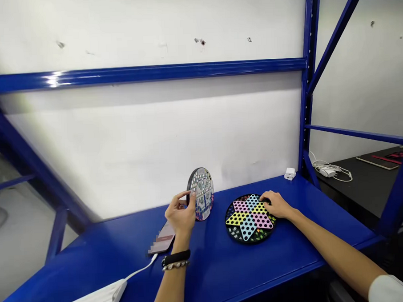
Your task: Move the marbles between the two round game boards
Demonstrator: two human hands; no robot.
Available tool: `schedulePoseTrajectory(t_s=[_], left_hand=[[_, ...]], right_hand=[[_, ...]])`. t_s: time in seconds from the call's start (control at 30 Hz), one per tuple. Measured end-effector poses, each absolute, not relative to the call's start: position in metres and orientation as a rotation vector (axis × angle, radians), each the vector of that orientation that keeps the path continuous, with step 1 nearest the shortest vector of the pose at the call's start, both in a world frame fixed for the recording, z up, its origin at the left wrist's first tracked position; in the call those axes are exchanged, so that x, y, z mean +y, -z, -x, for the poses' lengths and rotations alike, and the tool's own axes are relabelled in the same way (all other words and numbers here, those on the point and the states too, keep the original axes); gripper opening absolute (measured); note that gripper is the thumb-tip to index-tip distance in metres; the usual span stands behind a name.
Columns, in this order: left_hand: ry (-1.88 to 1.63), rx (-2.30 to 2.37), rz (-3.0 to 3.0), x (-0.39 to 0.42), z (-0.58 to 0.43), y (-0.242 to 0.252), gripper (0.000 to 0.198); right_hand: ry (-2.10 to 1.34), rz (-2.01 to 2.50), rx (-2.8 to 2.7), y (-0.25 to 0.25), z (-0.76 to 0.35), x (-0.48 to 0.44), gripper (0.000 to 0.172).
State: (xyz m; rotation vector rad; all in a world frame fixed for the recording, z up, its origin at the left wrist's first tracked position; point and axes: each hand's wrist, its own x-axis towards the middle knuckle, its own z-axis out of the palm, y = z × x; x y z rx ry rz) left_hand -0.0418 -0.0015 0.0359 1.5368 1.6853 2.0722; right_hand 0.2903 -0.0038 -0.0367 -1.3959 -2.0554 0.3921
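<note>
A round disc [203, 191] with a patterned, dotted face is tilted nearly upright, pinched at its left edge by my left hand [182, 214]. To its right a round black board [250, 218] lies flat on the blue table, with a star of yellow, pink and light blue points full of dark holes and small coloured pieces around it. My right hand [273, 204] rests at the board's upper right edge, its fingers bent over a yellow point. Whether those fingertips hold anything is hidden.
A phone [163, 238] lies beside my left wrist, its white cable running to a white power strip [91, 300] at the front left. A white adapter [289, 174] sits at the back right. Blue frame posts [307, 84] flank the table [131, 234].
</note>
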Motion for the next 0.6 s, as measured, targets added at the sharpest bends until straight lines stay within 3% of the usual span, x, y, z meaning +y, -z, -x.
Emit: schedulePoseTrajectory(t_s=[0.23,0.33,0.6], left_hand=[[-1.294,1.662,-2.442,-0.015,0.017,-0.024,0.021],[-1.021,1.762,-2.509,-0.015,0.013,-0.019,0.019],[-0.731,1.718,-2.479,-0.016,0.004,-0.009,0.015]], right_hand=[[-0.310,1.416,-2.169,0.031,-0.292,-0.007,0.034],[-0.276,1.438,-2.204,0.029,-0.290,-0.007,0.035],[-0.219,1.590,-2.190,0.024,-0.310,0.001,0.044]])
